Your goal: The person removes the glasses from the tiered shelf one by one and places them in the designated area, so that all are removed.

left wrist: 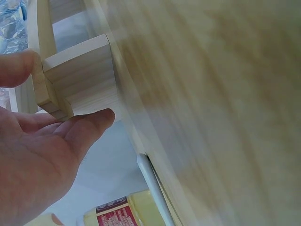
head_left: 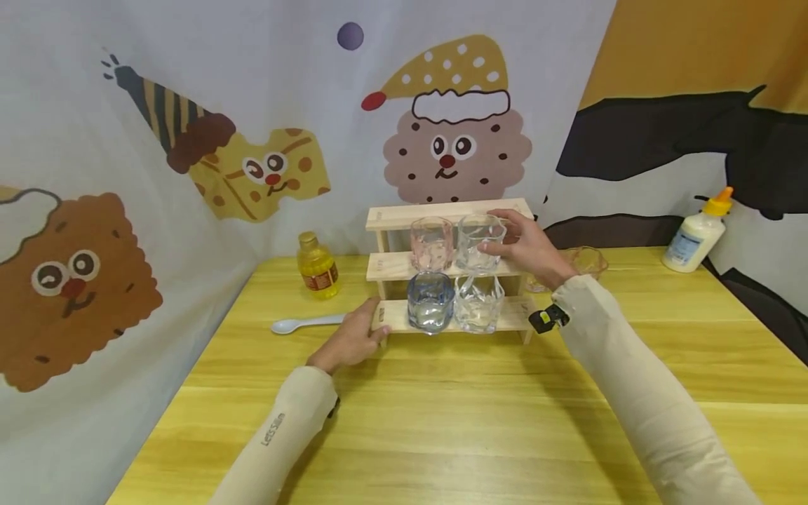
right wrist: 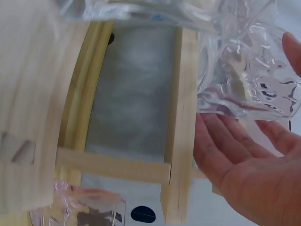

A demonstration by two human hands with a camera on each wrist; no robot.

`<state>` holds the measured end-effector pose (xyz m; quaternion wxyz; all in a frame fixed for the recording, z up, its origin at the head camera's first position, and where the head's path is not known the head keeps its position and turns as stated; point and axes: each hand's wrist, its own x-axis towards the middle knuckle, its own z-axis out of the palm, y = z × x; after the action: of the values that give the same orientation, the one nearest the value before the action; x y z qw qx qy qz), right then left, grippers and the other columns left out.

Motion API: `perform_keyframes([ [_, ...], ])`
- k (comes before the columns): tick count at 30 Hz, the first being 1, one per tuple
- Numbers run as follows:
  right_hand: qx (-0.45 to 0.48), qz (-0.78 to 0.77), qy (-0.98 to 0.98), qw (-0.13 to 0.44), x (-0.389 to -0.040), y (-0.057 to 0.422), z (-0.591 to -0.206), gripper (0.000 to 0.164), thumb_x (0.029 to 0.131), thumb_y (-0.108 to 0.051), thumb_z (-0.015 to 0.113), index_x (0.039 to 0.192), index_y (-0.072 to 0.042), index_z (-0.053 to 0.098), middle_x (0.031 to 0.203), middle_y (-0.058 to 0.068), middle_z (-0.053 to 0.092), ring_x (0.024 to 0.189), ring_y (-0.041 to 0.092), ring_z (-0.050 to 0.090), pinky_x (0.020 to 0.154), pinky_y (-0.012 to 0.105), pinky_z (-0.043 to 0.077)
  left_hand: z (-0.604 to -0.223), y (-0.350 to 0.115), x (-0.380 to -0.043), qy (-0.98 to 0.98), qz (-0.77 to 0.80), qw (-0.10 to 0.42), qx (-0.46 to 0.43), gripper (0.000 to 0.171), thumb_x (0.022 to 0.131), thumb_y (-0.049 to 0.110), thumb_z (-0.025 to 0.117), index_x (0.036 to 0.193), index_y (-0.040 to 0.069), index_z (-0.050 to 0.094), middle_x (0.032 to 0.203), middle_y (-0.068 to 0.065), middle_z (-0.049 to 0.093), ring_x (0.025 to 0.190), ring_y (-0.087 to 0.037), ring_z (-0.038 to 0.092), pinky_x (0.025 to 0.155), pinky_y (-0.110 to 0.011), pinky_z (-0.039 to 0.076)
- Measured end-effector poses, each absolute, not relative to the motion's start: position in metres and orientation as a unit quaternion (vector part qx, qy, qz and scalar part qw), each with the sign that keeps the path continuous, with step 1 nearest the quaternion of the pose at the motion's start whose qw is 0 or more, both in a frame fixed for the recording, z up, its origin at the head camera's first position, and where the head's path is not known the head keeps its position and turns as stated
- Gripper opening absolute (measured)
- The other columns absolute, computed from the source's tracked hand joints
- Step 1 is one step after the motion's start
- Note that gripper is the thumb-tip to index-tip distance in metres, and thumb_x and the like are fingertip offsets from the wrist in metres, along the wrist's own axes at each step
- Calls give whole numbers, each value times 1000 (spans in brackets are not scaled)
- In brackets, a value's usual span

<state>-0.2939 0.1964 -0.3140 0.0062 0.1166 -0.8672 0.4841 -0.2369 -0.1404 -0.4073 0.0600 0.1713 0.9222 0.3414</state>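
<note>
A three-tier wooden rack (head_left: 451, 216) stands on the table against the cloth backdrop. My left hand (head_left: 355, 335) grips the left end of its lowest shelf, thumb on one face and fingers on the other in the left wrist view. On the middle shelf, my right hand (head_left: 533, 249) holds a clear glass (right wrist: 244, 80) between thumb and fingers. Left of that glass stands a pinkish glass (head_left: 432, 245). The lowest shelf carries a blue glass (head_left: 431, 303) and, to its right, another clear glass (head_left: 480, 305).
A pink-tinted glass (head_left: 593, 261) is on the table right of the rack, partly behind my right wrist. Left of the rack are a yellow bottle (head_left: 318, 270) and a white spoon (head_left: 306, 323). A glue bottle (head_left: 694, 238) with an orange tip stands far right.
</note>
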Motion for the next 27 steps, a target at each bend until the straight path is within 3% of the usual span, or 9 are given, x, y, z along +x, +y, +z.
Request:
perform_keyframes([
  [20, 84, 524, -848, -10, -284, 211, -307, 78, 90, -31, 77, 154, -21, 35, 143, 16, 51, 105, 22, 61, 87, 34, 56, -410, -143, -236, 920, 347, 55, 177, 69, 102, 21, 57, 158, 0, 23, 161, -24, 33, 149, -40, 34, 125, -54, 27],
  [27, 113, 517, -848, -11, -274, 228, -308, 64, 93, -26, 73, 143, -12, 36, 138, 16, 56, 98, 11, 65, 86, 31, 57, -413, -143, -238, 920, 346, 54, 178, 69, 102, 21, 56, 158, -1, 21, 162, -24, 32, 150, -40, 33, 125, -54, 26],
])
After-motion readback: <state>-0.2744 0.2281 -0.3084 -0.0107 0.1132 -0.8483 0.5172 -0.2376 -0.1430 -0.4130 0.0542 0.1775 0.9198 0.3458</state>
